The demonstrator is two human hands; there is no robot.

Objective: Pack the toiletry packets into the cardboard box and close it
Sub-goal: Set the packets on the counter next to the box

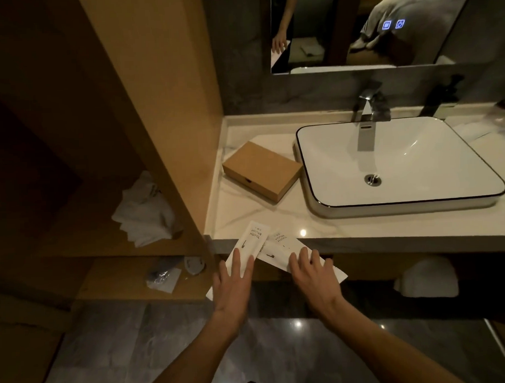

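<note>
A flat brown cardboard box (261,171) lies shut on the marble counter (361,224), to the left of the sink. Two long white packets marked TOOTH BRUSH stick out over the counter's front edge. My left hand (234,286) grips the left packet (250,241) from above, fingers laid along it. My right hand (316,278) holds the right packet (284,243), whose lower end (338,275) shows past my fingers. Both packets' upper ends rest on or just above the counter edge and cross slightly near the middle.
A white rectangular sink (402,163) with a chrome tap (366,124) fills the counter's right part. A wooden partition (168,108) stands on the left, with crumpled white towels (144,215) on its shelf. A mirror (354,27) hangs above. A white bundle (426,277) sits below the counter.
</note>
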